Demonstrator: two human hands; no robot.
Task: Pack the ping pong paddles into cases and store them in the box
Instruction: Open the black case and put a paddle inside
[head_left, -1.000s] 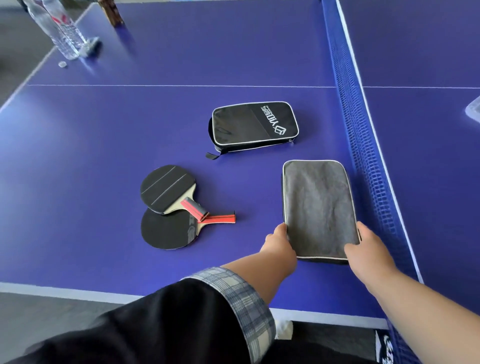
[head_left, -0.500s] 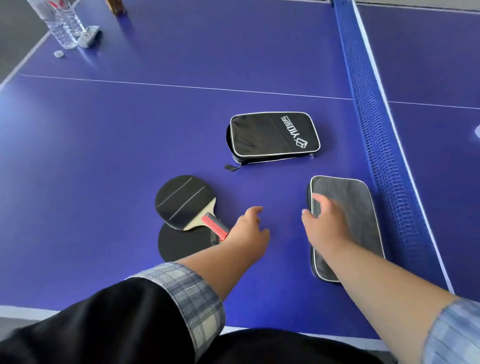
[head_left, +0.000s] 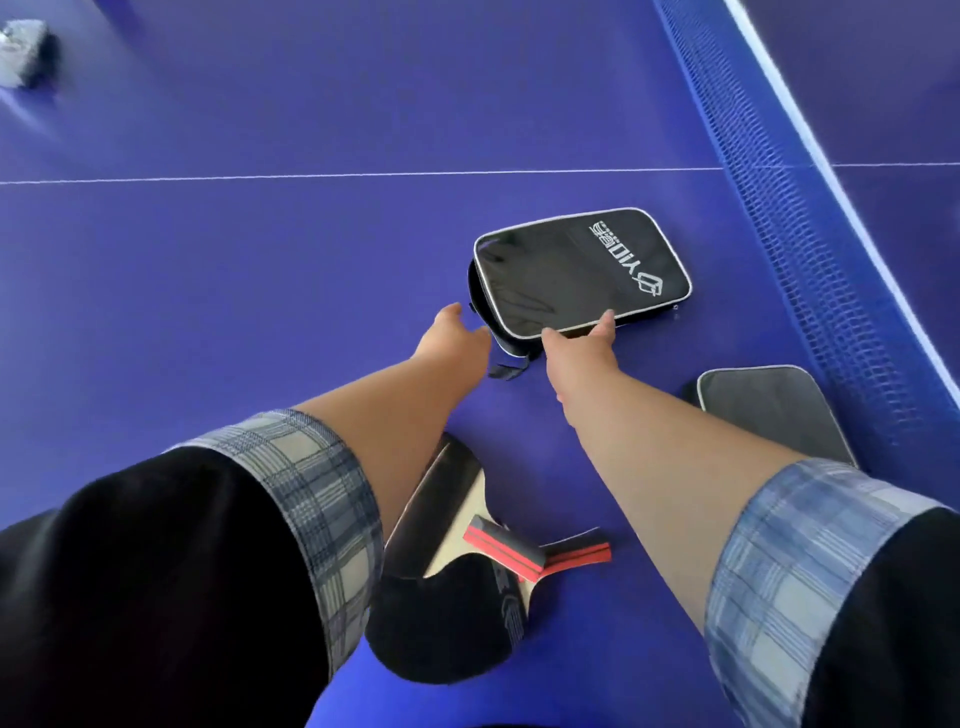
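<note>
We reach both arms across the blue table (head_left: 260, 270) toward the black case (head_left: 582, 270), which lies flat near the net (head_left: 779, 218), its white-piped lid facing up with a white logo printed at the net end. Our right hand (head_left: 576, 348) meets the case's near long edge: the thumb and a fingertip are spread apart and touch the rim of the lid, though we cannot tell whether they have pinched it. Our left hand (head_left: 454, 338) sits just beside the case's left corner, close to the zip pull tab (head_left: 506, 370) that trails onto the table; its fingers are loosely apart and hold nothing we can make out, and whether they touch the case is unclear. The grey case (head_left: 769, 410) lies flat to the right, alongside the net, partly hidden by our right forearm. The two paddles (head_left: 467, 561) rest close to us between our arms, one stacked across the other, black rubber faces up, their red-and-black handles pointing right; neither is in a case. Plaid cuffs (head_left: 311, 493) turned back over dark sleeves frame the bottom of the view. A blurred pale object (head_left: 21, 49) sits at the far left corner
</note>
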